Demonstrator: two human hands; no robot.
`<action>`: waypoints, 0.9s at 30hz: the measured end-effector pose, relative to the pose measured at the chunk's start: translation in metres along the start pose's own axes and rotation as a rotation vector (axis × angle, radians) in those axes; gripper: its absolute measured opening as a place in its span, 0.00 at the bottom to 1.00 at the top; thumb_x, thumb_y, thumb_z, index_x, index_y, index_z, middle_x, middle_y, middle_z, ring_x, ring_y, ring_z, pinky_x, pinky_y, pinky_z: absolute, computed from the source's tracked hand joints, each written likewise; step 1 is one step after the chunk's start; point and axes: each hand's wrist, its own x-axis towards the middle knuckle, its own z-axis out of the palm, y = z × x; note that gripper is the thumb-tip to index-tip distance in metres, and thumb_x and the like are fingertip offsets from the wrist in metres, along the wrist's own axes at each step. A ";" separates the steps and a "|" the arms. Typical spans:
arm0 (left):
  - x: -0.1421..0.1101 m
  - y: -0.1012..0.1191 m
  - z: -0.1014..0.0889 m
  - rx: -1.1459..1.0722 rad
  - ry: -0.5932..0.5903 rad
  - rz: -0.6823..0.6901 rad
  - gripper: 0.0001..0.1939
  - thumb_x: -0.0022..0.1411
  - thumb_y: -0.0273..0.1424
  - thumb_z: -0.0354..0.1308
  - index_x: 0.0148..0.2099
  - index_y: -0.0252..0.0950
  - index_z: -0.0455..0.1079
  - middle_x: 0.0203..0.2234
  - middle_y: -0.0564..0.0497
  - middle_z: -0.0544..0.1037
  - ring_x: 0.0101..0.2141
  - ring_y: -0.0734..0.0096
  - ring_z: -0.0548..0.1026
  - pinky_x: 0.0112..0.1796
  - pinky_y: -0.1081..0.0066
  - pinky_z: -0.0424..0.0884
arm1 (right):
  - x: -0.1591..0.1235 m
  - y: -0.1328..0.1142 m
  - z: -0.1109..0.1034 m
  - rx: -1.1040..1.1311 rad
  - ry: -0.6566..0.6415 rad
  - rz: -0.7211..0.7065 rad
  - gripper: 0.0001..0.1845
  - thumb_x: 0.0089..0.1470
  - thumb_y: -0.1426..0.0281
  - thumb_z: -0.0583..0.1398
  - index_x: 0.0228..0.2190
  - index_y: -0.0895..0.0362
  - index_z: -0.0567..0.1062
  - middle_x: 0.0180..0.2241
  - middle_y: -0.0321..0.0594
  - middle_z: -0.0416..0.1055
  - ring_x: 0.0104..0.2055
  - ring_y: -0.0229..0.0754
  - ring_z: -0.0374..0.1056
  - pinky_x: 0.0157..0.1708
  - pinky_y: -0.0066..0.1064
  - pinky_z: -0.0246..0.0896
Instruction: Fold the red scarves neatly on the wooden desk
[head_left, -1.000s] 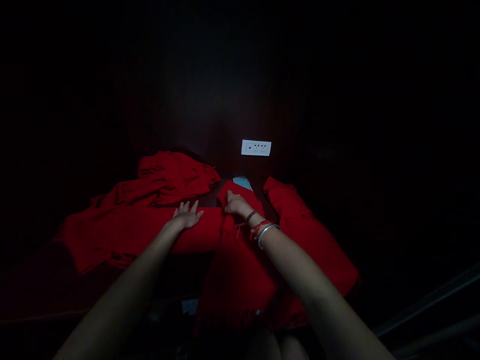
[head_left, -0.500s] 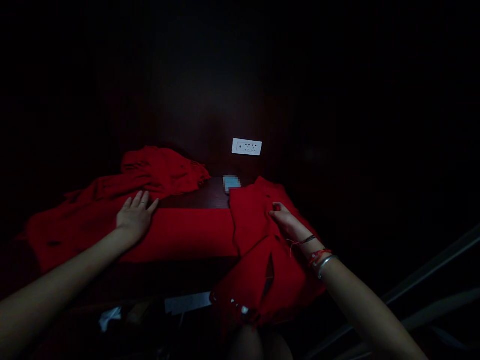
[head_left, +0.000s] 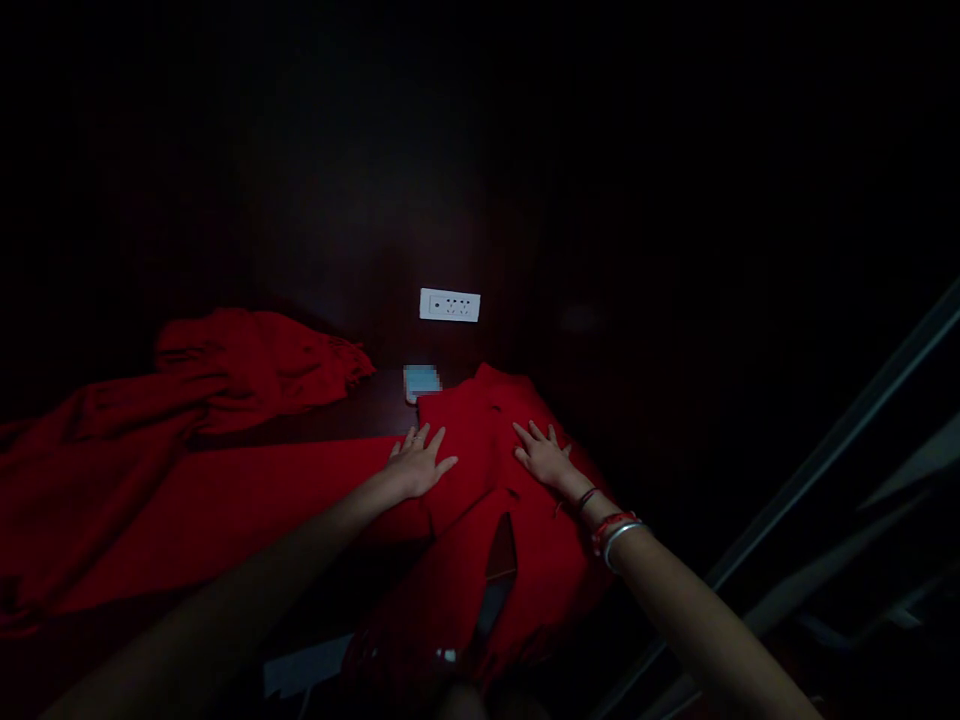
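A long red fringed scarf (head_left: 262,490) lies across a dark desk, bunched at the far left and spread flat along the front. At the right, the red cloth is folded over and hangs off the near edge, with a gap between its two hanging parts. My left hand (head_left: 418,466) rests on the cloth near the fold, fingers spread. My right hand (head_left: 546,460) lies on the folded right part, fingers also apart, with bracelets at the wrist. Neither hand grips the fabric. Dim light hides whether the red cloth is a single piece.
A phone-like object with a blurred, pale blue face (head_left: 422,382) lies behind the cloth on the dark desk (head_left: 356,412). A white socket plate (head_left: 449,305) is on the back wall. Pale rails (head_left: 832,470) slant along the right. Below the desk a pale strip (head_left: 307,667) shows.
My left hand has moved right, from the left stretch of the scarf to the fold. My right hand has opened from a pinch to lie flat. The view has turned slightly right.
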 end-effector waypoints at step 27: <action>-0.047 -0.099 -0.002 0.018 0.046 0.443 0.29 0.57 0.45 0.39 0.57 0.37 0.44 0.54 0.45 0.50 0.53 0.62 0.49 0.49 0.64 0.49 | -0.102 -0.076 -0.037 0.179 -0.117 -0.924 0.23 0.46 0.78 0.49 0.46 0.53 0.62 0.40 0.40 0.61 0.43 0.38 0.56 0.45 0.33 0.48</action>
